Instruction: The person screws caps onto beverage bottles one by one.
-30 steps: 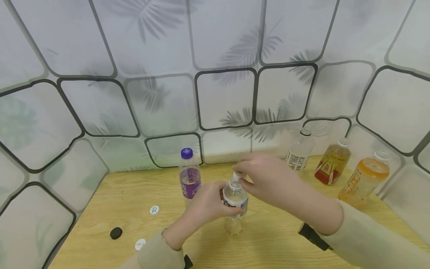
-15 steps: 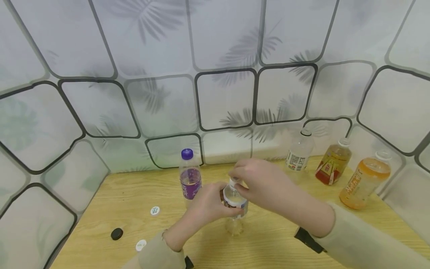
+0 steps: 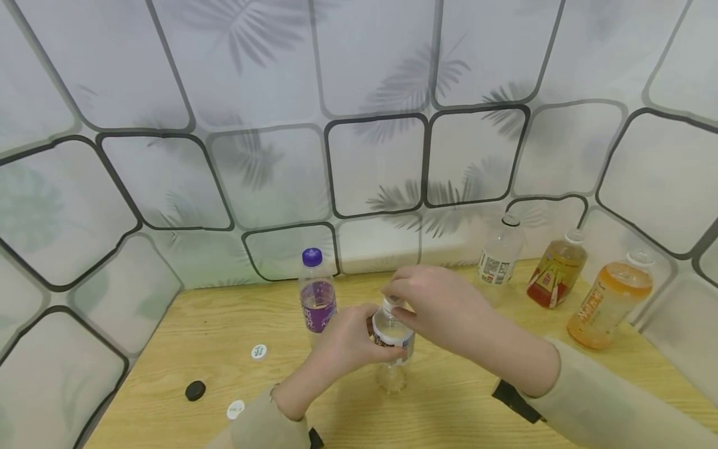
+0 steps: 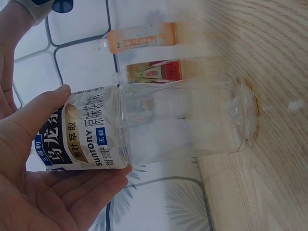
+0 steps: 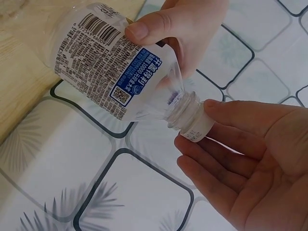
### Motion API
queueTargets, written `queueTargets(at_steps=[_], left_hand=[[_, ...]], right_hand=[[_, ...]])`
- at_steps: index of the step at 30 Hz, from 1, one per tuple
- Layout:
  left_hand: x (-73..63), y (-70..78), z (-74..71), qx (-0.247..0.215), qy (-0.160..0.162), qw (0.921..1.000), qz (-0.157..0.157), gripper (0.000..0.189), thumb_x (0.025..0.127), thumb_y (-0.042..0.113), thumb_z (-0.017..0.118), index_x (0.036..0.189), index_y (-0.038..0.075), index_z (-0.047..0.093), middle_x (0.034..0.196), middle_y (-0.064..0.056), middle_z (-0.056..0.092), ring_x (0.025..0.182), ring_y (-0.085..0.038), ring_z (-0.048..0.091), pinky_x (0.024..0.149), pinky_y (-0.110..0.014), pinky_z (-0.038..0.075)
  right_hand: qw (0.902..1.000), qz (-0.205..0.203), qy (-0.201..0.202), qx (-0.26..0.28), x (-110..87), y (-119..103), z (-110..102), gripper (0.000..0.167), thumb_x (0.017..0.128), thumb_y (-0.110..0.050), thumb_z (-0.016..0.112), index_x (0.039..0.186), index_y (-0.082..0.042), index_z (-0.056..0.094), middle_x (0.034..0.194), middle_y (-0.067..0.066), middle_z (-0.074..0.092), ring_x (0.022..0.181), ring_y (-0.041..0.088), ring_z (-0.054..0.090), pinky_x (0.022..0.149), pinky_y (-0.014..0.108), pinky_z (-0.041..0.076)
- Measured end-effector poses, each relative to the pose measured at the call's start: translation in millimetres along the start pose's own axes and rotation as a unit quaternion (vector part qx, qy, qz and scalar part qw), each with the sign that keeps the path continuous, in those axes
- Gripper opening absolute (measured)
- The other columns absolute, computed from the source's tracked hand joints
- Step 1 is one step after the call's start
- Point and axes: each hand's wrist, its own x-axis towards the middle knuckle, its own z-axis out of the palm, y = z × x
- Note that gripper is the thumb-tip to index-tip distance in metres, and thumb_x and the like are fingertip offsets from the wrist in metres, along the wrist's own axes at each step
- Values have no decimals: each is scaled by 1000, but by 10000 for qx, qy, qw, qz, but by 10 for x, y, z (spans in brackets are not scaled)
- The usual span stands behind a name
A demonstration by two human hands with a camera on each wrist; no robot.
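My left hand (image 3: 348,340) grips a clear plastic drink bottle (image 4: 178,120) around its label, thumb on one side and fingers on the other. The bottle stands upright on the wooden table, its base at the tabletop. Its printed label shows dark, white and blue areas in the left wrist view. At the bottle's mouth, my right hand (image 3: 434,299) pinches a white bottle cap (image 5: 197,127) between thumb and fingertips. The cap sits over the threaded neck (image 5: 182,109), and some of the neck shows below it. No liquid is visible inside the bottle.
Behind my left hand stands a purple-capped bottle (image 3: 318,305). At the back right are a clear bottle (image 3: 496,262), a red-and-yellow bottle (image 3: 555,274) and an orange bottle (image 3: 608,305). Two white caps (image 3: 258,352) and a black cap (image 3: 195,390) lie at left. Patterned wall covering (image 3: 376,168) borders the table.
My right hand has come down slightly with the white cap, from just above the neck to around its top. My left hand holds the bottle in the same place.
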Motion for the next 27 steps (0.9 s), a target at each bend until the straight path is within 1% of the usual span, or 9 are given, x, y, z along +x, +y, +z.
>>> queueTargets(at_steps=[6, 11, 14, 17, 20, 22, 24, 25, 27], left_hand=[[-5, 3, 1, -36, -2, 10000, 13, 47, 75, 31, 98, 108, 7, 74, 96, -2, 80, 80, -8, 70, 68, -22, 57], [-6, 3, -3, -45, -26, 10000, -7, 47, 76, 32, 98, 108, 7, 74, 95, -2, 79, 79, -8, 70, 67, -22, 56], [-4, 3, -5, -34, -38, 10000, -36, 47, 76, 33, 97, 107, 7, 74, 94, -1, 79, 78, -7, 69, 66, -22, 56], [-2, 0, -3, -43, -54, 10000, -39, 47, 77, 33, 97, 108, 7, 74, 95, -2, 79, 79, -7, 70, 67, -22, 56], [-1, -3, 0, -45, -72, 10000, -31, 47, 77, 32, 97, 108, 7, 74, 94, -2, 79, 78, -8, 69, 67, -22, 56], [0, -3, 1, -42, -73, 10000, -26, 47, 76, 31, 97, 109, 6, 74, 94, -2, 79, 78, -8, 69, 66, -22, 56], [1, -4, 2, -33, -72, 10000, -35, 49, 76, 31, 98, 110, 6, 74, 95, -3, 79, 78, -8, 69, 67, -23, 56], [2, -4, 2, -26, -69, 10000, -39, 49, 76, 31, 98, 111, 5, 74, 96, -3, 79, 79, -9, 69, 67, -23, 57], [3, -3, 1, -23, -64, 10000, -56, 52, 76, 32, 98, 112, 5, 74, 99, -4, 80, 82, -10, 71, 69, -24, 58]], right_hand=[[10000, 14, -40, -18, 8, 9, 0, 15, 87, -13, 87, 100, -15, 81, 95, -4, 76, 85, 14, 72, 74, 30, 61], [9996, 198, -140, 140, 29, 49, 14, 15, 88, -22, 88, 100, -15, 81, 90, -6, 75, 78, 9, 68, 70, 26, 58], [9992, 274, -91, 264, 41, 88, 38, 18, 87, -27, 89, 97, -15, 81, 85, -8, 74, 75, 6, 64, 68, 24, 55], [9987, 292, -25, 407, 45, 128, 69, 21, 86, -30, 89, 97, -15, 80, 85, -8, 74, 76, 5, 63, 71, 25, 56], [9980, 290, -20, 559, 30, 179, 100, 29, 88, -36, 88, 103, -13, 78, 93, -5, 77, 84, 10, 70, 77, 31, 61], [9959, 315, -38, 844, 9, 224, 114, 37, 90, -38, 86, 112, -10, 77, 103, 0, 79, 94, 16, 74, 86, 38, 63], [9896, 380, -113, 1381, -19, 277, 121, 42, 93, -36, 83, 122, -7, 74, 114, 6, 79, 104, 23, 75, 94, 44, 63], [9843, 406, -168, 1707, -32, 305, 123, 43, 94, -33, 82, 127, -6, 72, 120, 8, 78, 109, 26, 75, 98, 47, 62], [9686, 449, -299, 2425, -54, 357, 135, 42, 97, -25, 79, 133, -4, 70, 129, 11, 76, 117, 29, 74, 105, 50, 59]])
